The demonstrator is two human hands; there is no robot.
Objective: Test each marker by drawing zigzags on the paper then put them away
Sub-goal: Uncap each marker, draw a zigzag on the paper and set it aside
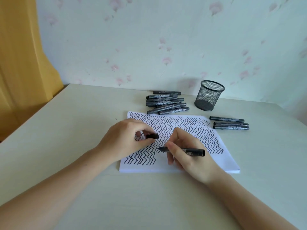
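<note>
A white stack of paper [222, 163] lies on the table, covered with rows of black zigzags. My right hand [187, 153] grips an uncapped black marker [194, 151], its tip pointing left just above the sheet. My left hand [123, 138] rests on the paper's left part and pinches the marker's black cap [152, 136] between thumb and fingers. A pile of several black markers [166, 102] lies behind the paper. Three more markers [230, 124] lie to the paper's right. A black mesh pen cup [209, 95] stands upright at the back, with no markers showing in it.
The pale table [66, 130] meets a flowered wall at the back. A yellow curtain [20, 63] hangs past the table's left edge.
</note>
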